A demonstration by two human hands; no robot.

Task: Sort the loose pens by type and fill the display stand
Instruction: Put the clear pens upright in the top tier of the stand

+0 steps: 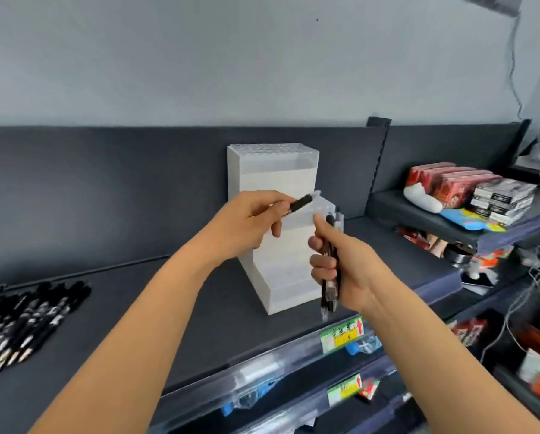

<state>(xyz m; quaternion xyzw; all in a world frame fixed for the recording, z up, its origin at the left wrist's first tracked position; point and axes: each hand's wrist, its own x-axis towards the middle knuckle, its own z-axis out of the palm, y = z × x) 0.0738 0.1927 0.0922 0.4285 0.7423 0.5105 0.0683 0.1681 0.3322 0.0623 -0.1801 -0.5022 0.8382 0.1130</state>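
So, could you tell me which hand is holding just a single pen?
The left hand, pinching one black pen; the right hand grips a bundle of pens.

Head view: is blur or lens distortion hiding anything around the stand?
Head view: stand and both hands are fairly sharp; the loose pens at the left edge are smeared, as are the goods at lower right; the wide lens bends the shelf edge; lighting is even, no glare.

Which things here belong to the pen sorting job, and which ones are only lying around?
Job: display stand; single pen in left hand; pen bundle in right hand; loose pens.
Not job: red boxes; black-and-white boxes; price labels.
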